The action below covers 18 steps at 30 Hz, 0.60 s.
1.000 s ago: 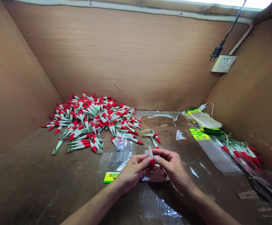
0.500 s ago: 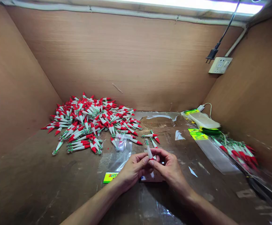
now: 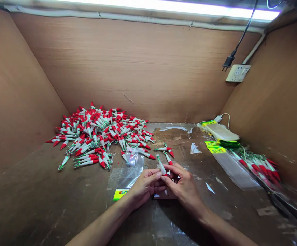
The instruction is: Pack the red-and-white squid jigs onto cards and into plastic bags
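Note:
Between the fingertips of my left hand and my right hand is one red-and-white fishing lure. Its red end points down toward me, and its green-and-silver hook end points up and away. Both hands are closed on it by thumb and fingers. Under my left hand lies a clear plastic bag with a yellow-and-green header. Just beyond my fingers rest a few loose lures. A flat pale item sits below my hands, mostly hidden by them.
A large heap of similar lures fills the back left. At right lie flat header bags, a stack of bags and bagged lures. A plug hangs near a wall socket. Paper scraps dot the table.
The held lure has tilted, its hook end swinging slightly left. Both hands stay almost in place, and the camera view has shifted a little.

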Tool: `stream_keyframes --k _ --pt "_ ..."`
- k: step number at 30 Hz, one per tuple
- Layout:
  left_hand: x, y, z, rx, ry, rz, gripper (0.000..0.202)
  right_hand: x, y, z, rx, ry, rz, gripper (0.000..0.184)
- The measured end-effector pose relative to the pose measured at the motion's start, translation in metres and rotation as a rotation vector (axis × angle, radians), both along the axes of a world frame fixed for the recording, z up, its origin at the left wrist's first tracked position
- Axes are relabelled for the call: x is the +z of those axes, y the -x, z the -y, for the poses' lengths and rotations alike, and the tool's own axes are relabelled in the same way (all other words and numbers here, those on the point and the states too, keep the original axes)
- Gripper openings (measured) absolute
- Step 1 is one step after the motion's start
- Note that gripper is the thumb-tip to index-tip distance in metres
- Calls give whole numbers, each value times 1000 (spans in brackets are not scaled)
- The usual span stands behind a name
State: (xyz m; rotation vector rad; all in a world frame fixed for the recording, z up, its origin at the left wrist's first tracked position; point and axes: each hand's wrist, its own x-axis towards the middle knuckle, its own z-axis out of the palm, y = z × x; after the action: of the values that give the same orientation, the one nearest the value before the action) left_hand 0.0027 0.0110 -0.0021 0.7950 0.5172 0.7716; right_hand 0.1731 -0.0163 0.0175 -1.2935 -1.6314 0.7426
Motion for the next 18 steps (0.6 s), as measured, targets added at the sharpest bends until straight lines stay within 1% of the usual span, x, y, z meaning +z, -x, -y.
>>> stream_keyframes --k 3,7,9,13,18 --pt "1 0 0 -17 27 10 26 2 0 0 -4 1 18 26" --pt "1 1 -1 17 17 -28 25 3 1 1 18 -21 34 27" --pt "0 2 -2 11 16 -28 23 2 1 1 26 -29 43 28" --pt "1 3 -1 -6 28 -15 29 -4 -1 -5 45 20 27 26" --pt "6 1 1 -17 23 0 35 -15 -4 -16 57 106 -81 28"
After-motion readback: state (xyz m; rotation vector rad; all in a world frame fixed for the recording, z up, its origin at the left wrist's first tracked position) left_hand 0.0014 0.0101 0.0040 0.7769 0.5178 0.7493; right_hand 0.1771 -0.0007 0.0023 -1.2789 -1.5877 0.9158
